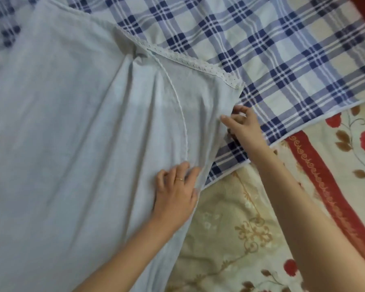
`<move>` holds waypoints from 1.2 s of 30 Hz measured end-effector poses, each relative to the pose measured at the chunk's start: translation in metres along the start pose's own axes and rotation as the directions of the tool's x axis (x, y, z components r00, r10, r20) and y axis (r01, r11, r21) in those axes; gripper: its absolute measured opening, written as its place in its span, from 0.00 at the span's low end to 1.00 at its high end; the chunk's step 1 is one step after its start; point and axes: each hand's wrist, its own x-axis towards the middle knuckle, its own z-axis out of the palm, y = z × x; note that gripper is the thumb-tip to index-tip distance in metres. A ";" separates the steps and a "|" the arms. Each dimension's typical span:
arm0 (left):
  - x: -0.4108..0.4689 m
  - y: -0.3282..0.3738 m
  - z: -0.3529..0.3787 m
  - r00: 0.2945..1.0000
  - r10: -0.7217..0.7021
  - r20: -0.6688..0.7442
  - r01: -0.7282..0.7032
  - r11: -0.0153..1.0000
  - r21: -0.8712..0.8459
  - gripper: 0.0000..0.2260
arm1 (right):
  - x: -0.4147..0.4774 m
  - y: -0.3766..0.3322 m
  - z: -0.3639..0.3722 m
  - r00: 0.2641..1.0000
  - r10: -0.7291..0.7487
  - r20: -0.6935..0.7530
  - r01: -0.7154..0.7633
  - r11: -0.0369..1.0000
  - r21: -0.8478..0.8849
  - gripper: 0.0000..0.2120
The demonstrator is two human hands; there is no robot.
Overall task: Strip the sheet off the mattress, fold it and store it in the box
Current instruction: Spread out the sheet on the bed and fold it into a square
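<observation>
While the left hand (175,190) presses the pale blue sheet (72,123) with relaxed fingers and the right hand (242,125) pinches its edge, a hard tug could skew the fold.

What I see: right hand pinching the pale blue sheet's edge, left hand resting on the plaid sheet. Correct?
Not quite. The head view shows the left hand resting on the pale blue sheet, not the plaid sheet. The right hand does pinch the pale blue sheet's edge.
</observation>
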 end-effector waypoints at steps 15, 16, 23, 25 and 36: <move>-0.114 0.019 -0.017 0.902 -0.433 0.007 0.429 0.896 0.119 0.10 | -0.011 -0.002 0.025 0.997 -0.028 -0.072 0.008 0.962 -0.271 0.30; -0.118 0.017 -0.018 0.894 -0.447 0.013 0.443 0.890 0.104 0.09 | -0.012 -0.003 0.025 0.998 -0.023 -0.065 0.005 0.962 -0.273 0.30; -0.121 0.009 -0.022 0.838 -0.543 -0.053 0.545 0.827 0.138 0.13 | -0.013 -0.008 0.023 1.000 0.006 -0.017 -0.011 0.939 -0.345 0.30; -0.116 0.004 -0.025 0.829 -0.556 -0.061 0.557 0.811 0.177 0.15 | -0.013 -0.008 0.021 1.000 -0.008 -0.010 0.004 0.931 -0.365 0.29; -0.144 0.009 -0.042 0.848 -0.529 0.012 0.525 0.845 0.104 0.09 | -0.020 0.003 0.024 0.995 -0.075 -0.065 0.049 0.942 -0.333 0.26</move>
